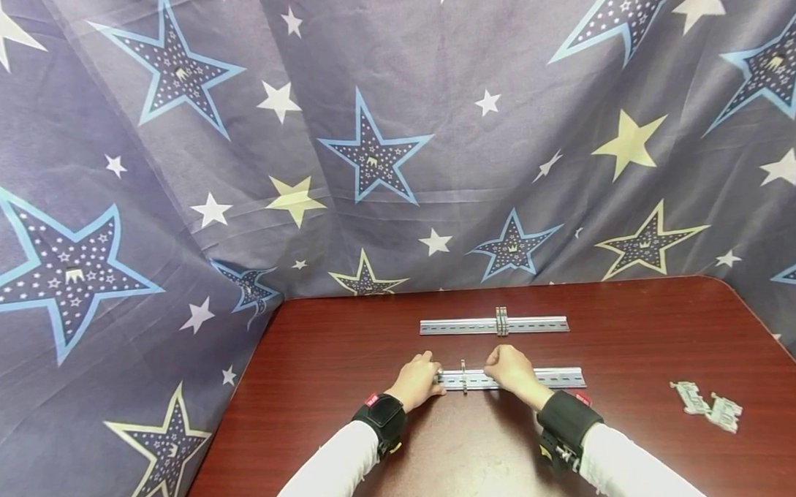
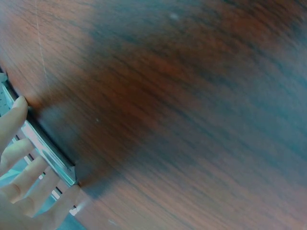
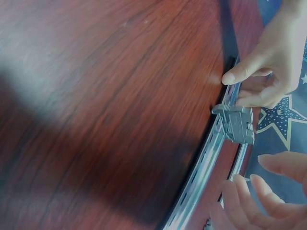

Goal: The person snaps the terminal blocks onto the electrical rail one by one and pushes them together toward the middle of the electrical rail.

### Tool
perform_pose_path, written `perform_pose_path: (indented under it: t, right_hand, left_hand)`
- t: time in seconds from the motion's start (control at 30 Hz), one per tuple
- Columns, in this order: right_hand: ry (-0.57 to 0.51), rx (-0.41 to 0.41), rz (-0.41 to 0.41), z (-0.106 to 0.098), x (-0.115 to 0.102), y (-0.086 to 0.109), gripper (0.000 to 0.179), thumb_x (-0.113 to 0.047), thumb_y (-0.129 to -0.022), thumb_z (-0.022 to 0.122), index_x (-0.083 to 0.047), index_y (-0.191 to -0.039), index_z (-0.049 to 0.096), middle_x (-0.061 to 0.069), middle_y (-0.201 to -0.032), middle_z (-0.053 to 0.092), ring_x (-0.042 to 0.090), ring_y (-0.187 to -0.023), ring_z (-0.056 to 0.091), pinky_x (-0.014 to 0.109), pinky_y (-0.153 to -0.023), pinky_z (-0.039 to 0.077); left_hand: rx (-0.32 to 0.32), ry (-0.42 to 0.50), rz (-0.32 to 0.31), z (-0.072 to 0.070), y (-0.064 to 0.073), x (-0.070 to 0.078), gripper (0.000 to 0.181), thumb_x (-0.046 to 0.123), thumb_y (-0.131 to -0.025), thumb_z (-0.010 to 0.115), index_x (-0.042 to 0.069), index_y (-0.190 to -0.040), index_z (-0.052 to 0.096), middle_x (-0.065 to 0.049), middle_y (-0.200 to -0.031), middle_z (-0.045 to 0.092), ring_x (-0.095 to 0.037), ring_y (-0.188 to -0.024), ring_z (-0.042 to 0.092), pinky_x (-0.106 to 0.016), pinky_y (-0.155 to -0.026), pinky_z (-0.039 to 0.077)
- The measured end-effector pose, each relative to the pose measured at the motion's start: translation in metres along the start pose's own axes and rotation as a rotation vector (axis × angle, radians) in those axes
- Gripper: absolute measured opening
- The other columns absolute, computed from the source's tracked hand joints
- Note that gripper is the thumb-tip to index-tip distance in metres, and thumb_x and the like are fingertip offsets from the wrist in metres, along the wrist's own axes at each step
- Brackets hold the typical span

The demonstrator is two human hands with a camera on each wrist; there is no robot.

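Observation:
The near DIN rail [image 1: 560,377] lies across the table, and a grey terminal block [image 1: 464,378] stands upright on it, side face visible in the right wrist view [image 3: 235,124]. At the rail's left end my left hand [image 1: 416,382] grips it, thumb [image 2: 17,115] on the near edge and fingers on the far side. My right hand [image 1: 511,369] is just right of the block, over the rail. Its thumb and loosely bent fingers [image 3: 264,194] are apart, with nothing visible held between them.
Behind lies a second DIN rail [image 1: 456,327] bearing a few terminal blocks [image 1: 501,322] side by side. Two loose terminal blocks [image 1: 690,398] [image 1: 725,412] lie flat at the right of the brown table [image 1: 335,331]. A star-patterned curtain [image 1: 397,226] hangs along the back and left edges.

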State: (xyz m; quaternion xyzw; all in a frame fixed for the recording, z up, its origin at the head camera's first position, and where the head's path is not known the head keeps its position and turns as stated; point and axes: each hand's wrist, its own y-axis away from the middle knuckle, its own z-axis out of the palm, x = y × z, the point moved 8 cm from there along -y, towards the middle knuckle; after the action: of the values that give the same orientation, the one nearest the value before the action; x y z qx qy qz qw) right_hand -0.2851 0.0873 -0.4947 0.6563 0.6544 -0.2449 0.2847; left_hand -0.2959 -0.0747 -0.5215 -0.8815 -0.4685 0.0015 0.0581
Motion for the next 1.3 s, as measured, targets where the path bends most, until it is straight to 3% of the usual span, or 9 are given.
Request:
perform_pose_path:
  t: [0.43,1.3]
  right_hand:
    - [0.065,-0.002,-0.024,-0.028,0.018,0.005,0.011,-0.007,-0.079,0.068,0.002,-0.084,0.065,0.016,-0.085,0.071,0.033,-0.081,0.068,0.047,-0.078,0.054]
    - [0.152,0.010,0.074,-0.101,0.106,0.021,0.021,-0.013,-0.083,0.066,0.007,-0.089,0.064,0.025,-0.090,0.069,0.041,-0.084,0.067,0.048,-0.071,0.051]
  left_hand:
    - [-0.006,-0.003,0.000,0.002,0.000,-0.001,0.030,0.028,-0.073,0.089,0.007,-0.089,0.074,-0.004,-0.086,0.057,-0.022,-0.082,0.062,-0.031,-0.071,0.056]
    - [-0.032,-0.003,-0.011,0.002,-0.001,-0.002,0.028,0.028,-0.072,0.089,0.008,-0.084,0.073,-0.004,-0.084,0.057,-0.022,-0.081,0.064,-0.030,-0.069,0.055]
